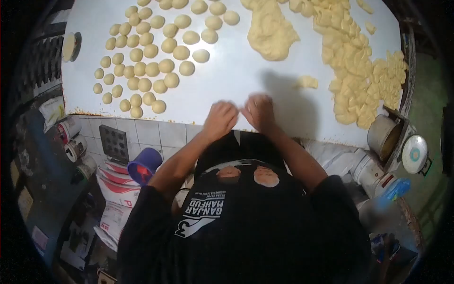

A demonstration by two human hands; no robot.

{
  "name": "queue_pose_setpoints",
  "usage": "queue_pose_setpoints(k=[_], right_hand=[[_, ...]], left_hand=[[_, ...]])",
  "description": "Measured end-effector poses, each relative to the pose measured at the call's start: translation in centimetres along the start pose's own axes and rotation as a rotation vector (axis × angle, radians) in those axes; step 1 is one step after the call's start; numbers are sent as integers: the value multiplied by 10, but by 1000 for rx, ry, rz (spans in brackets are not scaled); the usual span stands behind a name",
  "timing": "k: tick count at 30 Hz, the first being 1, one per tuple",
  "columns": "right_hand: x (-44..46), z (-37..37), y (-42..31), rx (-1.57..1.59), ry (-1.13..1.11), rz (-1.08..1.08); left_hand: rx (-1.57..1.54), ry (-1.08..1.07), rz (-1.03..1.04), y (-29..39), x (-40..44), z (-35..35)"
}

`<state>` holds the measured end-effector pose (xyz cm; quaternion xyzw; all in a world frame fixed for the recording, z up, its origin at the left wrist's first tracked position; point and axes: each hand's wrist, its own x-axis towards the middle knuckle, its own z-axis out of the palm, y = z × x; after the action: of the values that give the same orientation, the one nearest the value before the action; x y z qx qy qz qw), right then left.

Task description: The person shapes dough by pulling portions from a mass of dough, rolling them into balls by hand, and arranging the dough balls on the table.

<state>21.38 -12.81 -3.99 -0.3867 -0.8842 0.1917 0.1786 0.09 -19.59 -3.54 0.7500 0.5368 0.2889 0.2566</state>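
My left hand (221,118) and my right hand (258,112) are close together over the near edge of the white table (227,83). The fingers of both are curled in, and whatever they may hold is hidden. Many rounded dough balls (152,69) lie spread over the left half. Beyond my hands sits a large soft lump of dough (272,35). Cut dough pieces (350,66) are heaped along the right side. Nearer my right hand, a small piece of dough (308,82) lies apart from that heap.
A round container (71,46) stands at the table's left edge. Below on the left are a purple bucket (147,163), a dark moulded pan (114,143) and sacks (116,189). A metal pot (384,136) and a plate (415,154) are off the right corner.
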Motion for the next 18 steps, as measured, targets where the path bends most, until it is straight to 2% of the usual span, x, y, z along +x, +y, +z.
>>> queue_pose_setpoints(k=[1, 2, 4, 5, 7, 8, 10, 11, 12, 13, 14, 15, 16, 18], right_hand=[[-19, -3, 20, 49, 23, -102], [-18, -18, 45, 130, -14, -155], [18, -12, 71, -102, -323, -57], [18, -5, 54, -72, -362, -32], [70, 13, 28, -94, 237, 118], [37, 28, 25, -80, 306, 21], [3, -9, 32, -30, -68, -199], [-1, -16, 58, 209, -176, -172], [3, -15, 73, -61, -109, -215], [29, -20, 69, -115, -106, -118], [56, -23, 58, -171, -108, -16], [66, -13, 51, -7, 109, 16], [54, -9, 46, 1, 108, -1], [14, -1, 38, 119, 161, -99]], left_hand=[[-120, -53, 88, -23, -14, -15], [-104, -84, 123, -51, -13, -28], [277, -201, -17, -54, 34, -46], [248, -240, -43, -31, 14, -23], [156, -69, -184, -2, 25, 29], [127, 36, -237, -5, 37, 34], [-6, 127, 12, -10, 0, 7], [62, 102, 30, -33, -1, -10], [121, 68, 36, -49, 0, -19], [240, -27, -136, -49, 17, -24], [248, 173, -191, -32, 51, -21], [224, 294, -262, -18, 66, 1], [197, 416, -333, -7, 69, 17], [120, 289, -195, 7, 29, 31]])
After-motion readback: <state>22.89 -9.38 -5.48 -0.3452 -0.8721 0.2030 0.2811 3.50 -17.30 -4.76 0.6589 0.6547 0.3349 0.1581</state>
